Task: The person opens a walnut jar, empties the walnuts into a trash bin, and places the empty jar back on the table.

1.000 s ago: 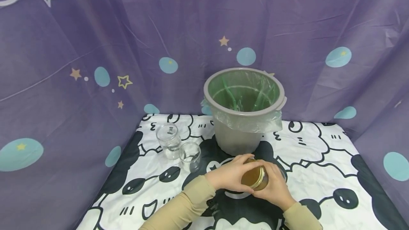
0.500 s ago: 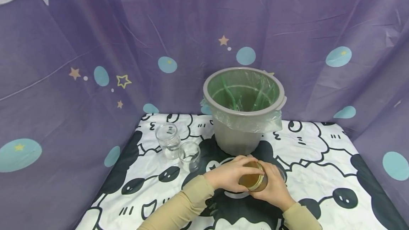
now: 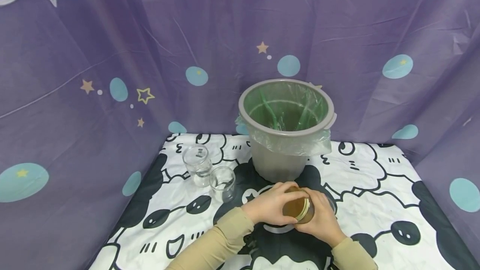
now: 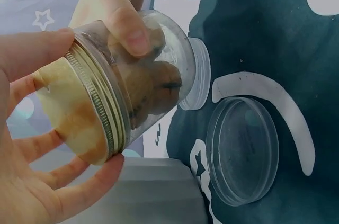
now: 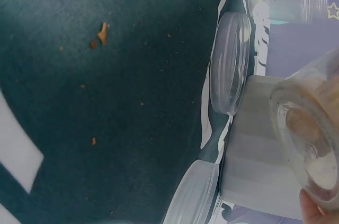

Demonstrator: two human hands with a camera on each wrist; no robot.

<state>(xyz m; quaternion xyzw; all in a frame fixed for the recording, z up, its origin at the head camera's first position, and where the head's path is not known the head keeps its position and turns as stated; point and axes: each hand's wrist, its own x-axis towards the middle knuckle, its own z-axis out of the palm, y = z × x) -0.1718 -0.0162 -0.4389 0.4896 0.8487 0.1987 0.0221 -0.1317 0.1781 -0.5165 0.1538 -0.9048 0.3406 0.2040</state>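
A clear jar (image 4: 159, 86) with brown chunks inside is held tilted between both hands, low in front of the bin in the head view. Its gold ribbed metal lid (image 4: 74, 115) points toward the left palm. Spread around the rim of that lid, the fingers and thumb of my left hand (image 3: 271, 206) grip it. My right hand (image 3: 323, 220) wraps the jar's body, thumb across the glass in the left wrist view. From the right wrist the jar's round base (image 5: 312, 155) shows, with a fingertip at its edge.
A clear round lid (image 4: 242, 151) and a second one (image 5: 193, 197) lie on the patterned cloth (image 3: 375, 203). Two clear jars, one tall (image 3: 196, 166) and one shorter (image 3: 223, 184), stand at left. Behind the hands is a grey bin (image 3: 279, 161) with a plastic liner. Crumbs (image 5: 102, 33) dot the cloth.
The left hand's fingers shift slightly around the gold lid, turning one way and then back. The right hand stays nearly still on the jar's body.
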